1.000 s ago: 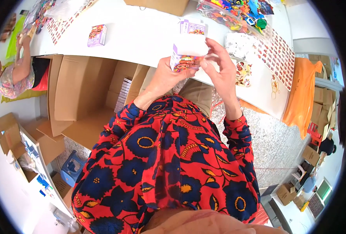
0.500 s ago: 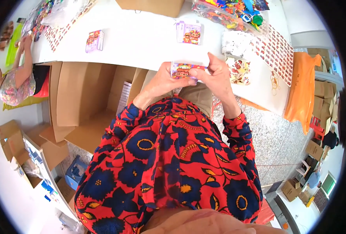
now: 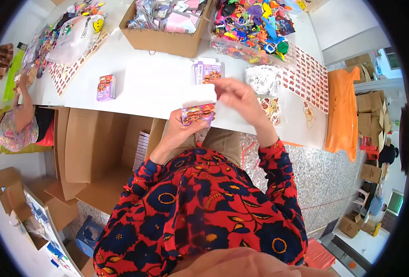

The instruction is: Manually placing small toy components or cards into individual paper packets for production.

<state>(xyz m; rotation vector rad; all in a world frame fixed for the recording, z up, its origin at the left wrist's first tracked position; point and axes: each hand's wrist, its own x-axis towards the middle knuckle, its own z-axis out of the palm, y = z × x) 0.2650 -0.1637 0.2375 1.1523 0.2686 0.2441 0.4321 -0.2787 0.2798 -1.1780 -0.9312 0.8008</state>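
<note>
My left hand grips a small purple carton with a colourful cartoon print, just off the table's near edge. Its white flap stands up from the top. Beside that flap is my right hand, fingers apart and nothing seen in it; whether a fingertip touches the flap I cannot tell. Just beyond lie purple cartons of the same kind, which look flat. Another purple carton stands to the left on the white table.
A cardboard box of packets and a clear bin of colourful small pieces stand at the back. White packets, a sticker sheet and an orange bag are right. A large open carton sits below; a person works at far left.
My right hand has come off the carton and moved up beside its flap, fingers opening. My left hand keeps the carton. The view has tilted, showing more of the table's far side.
</note>
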